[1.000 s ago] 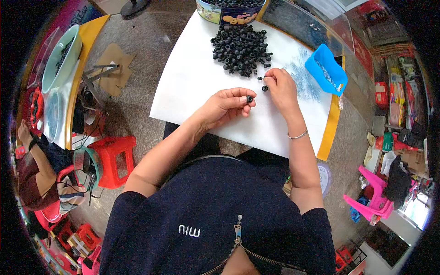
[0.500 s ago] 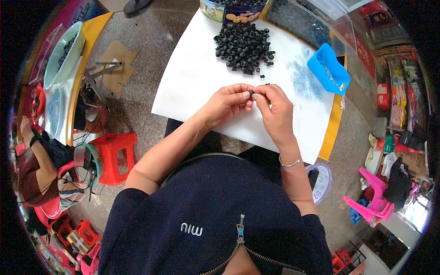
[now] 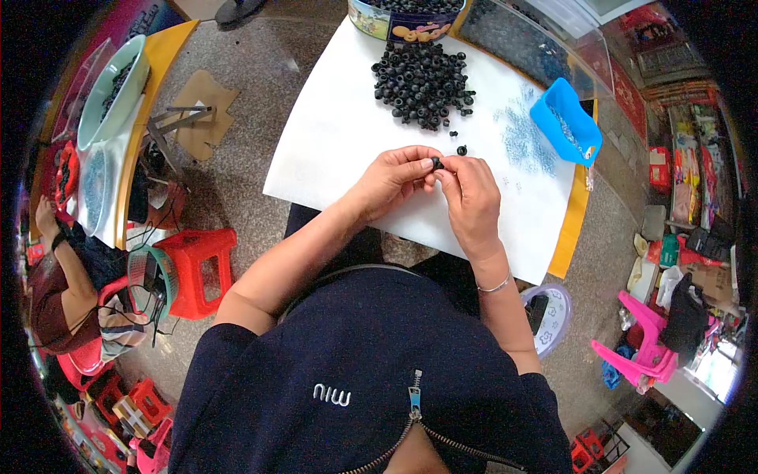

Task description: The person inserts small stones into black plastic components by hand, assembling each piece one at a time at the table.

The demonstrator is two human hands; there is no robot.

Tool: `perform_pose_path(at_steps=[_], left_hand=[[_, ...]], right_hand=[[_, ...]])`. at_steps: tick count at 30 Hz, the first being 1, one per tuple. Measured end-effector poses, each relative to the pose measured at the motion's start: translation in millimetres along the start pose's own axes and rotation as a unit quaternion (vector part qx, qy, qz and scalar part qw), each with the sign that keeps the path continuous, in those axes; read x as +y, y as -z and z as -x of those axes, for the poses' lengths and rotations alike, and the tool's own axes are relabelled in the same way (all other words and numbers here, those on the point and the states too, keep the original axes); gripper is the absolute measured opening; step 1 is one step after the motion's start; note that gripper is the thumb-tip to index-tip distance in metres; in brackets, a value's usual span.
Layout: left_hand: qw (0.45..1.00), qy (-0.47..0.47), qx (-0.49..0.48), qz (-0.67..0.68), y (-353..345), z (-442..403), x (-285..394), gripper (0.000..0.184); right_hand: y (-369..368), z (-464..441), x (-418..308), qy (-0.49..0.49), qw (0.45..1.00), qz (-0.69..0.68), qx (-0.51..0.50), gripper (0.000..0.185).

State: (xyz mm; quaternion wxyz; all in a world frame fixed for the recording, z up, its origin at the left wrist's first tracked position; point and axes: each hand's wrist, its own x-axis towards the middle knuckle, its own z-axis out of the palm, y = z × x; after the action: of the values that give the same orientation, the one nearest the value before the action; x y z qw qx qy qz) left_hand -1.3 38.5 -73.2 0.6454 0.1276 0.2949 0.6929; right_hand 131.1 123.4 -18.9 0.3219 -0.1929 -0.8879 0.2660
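Note:
Close together over the front of the white tabletop, my left hand [image 3: 397,180] and my right hand [image 3: 474,193] both have their fingertips closed on a small black round part [image 3: 437,163]. Fingers partly cover it, so its exact kind does not show. Just beyond my right fingers lies a loose black piece [image 3: 462,150]. Farther up is a heap of similar black pieces [image 3: 422,87], some with holes in them. Many tiny clear-bluish bits [image 3: 527,138] are scattered to the right, beside a blue tray [image 3: 567,118] holding more of them.
A printed tin [image 3: 403,28] full of black pieces stands at the far edge, next to a clear-sided box [image 3: 517,43]. To the left are a red stool [image 3: 193,268] and another person's arm [image 3: 71,268]. A pink stool [image 3: 643,340] is at right.
My right hand has shifted slightly left and down, and its grip on the black part has changed a little. The loose black piece beyond my fingers is now more visible.

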Motion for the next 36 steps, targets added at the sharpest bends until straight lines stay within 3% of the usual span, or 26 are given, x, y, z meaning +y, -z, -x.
perform_pose_path(at_steps=[4, 10, 13, 16, 22, 25, 31, 36], left_hand=[[1.0, 0.005, 0.019, -0.02, -5, 0, 1, 0.021], [0.999, 0.008, 0.022, -0.028, -1, -2, -2, 0.021], [0.999, -0.007, 0.042, -0.031, -6, -1, -2, 0.021], [0.998, -0.017, 0.051, -0.026, -6, -4, -6, 0.02], [0.996, 0.032, 0.039, -0.079, -12, -4, 6, 0.021], [0.979, 0.052, 0.021, -0.197, -16, -4, 10, 0.021], [0.983, 0.056, 0.057, -0.168, -21, -4, 8, 0.023], [0.976, -0.006, 0.095, -0.197, -21, 0, 7, 0.026]], right_hand=[[1, -1, 4, 0.016, 1.0, 0.006, 0.006, 0.012], [-4, 5, 4, -0.162, 0.976, -0.147, 0.007, 0.012], [-13, 10, 10, -0.107, 0.984, -0.133, 0.047, 0.011], [-18, 12, 12, -0.128, 0.981, -0.137, 0.051, 0.012], [-7, 9, 14, -0.027, 0.999, -0.019, 0.025, 0.011], [-4, 12, 19, 0.015, 1.0, 0.007, 0.016, 0.009], [5, 15, 13, -0.067, 0.995, -0.057, -0.039, 0.011], [5, 18, 9, -0.085, 0.995, -0.056, -0.013, 0.012]])
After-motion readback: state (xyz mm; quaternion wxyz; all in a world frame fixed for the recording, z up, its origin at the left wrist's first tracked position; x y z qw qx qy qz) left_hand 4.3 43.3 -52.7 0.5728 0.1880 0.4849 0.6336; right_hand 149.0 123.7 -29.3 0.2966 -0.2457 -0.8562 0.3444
